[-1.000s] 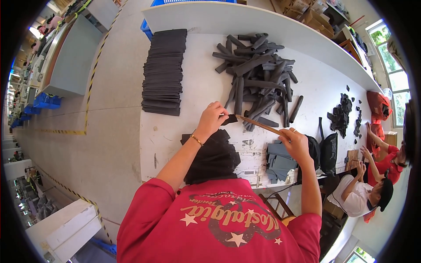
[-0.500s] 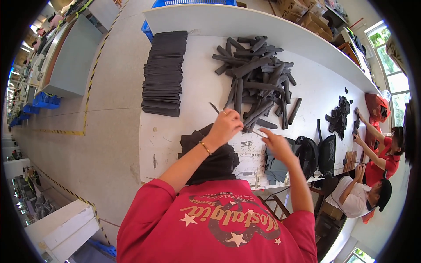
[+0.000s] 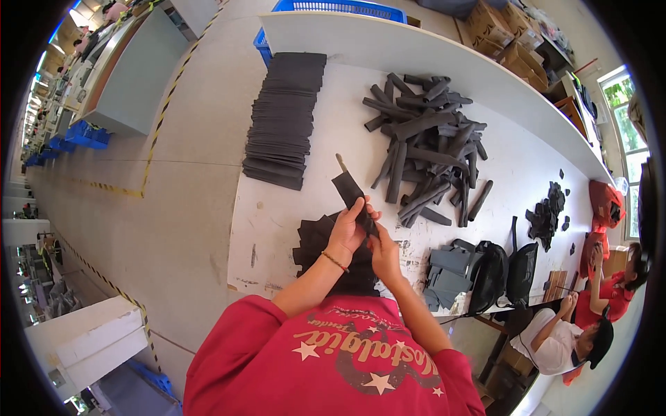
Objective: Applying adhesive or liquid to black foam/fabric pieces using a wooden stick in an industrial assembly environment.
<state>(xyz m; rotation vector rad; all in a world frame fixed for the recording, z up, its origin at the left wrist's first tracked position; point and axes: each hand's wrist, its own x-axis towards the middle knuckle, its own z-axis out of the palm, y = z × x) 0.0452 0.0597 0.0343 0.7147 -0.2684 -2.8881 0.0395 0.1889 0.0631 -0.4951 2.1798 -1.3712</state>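
Note:
A black fabric piece (image 3: 346, 187), narrow and tube-like, slants up and leftward between my hands. The thin tip of a rod (image 3: 340, 162) pokes out of its far end. My left hand (image 3: 350, 225) is closed around the middle of the fabric. Lower and to the right, my right hand (image 3: 383, 251) pinches the fabric's near end; whether it also grips the rod is hidden. Beneath both hands lies a fanned pile of flat black fabric pieces (image 3: 313, 241). Beyond them is a heap of black fabric tubes (image 3: 427, 149).
A long row of flat black pieces (image 3: 281, 114) lies at the table's left edge. Grey pieces (image 3: 447, 274) and black bags (image 3: 490, 269) sit to the right. A raised white board (image 3: 444, 41) borders the far side. Two people (image 3: 555, 329) work at the right end.
My hands have come closer together and lower. Before, a thin rod stretched between them; now both grip the black fabric piece, with a tip showing at its far end. The view has shifted.

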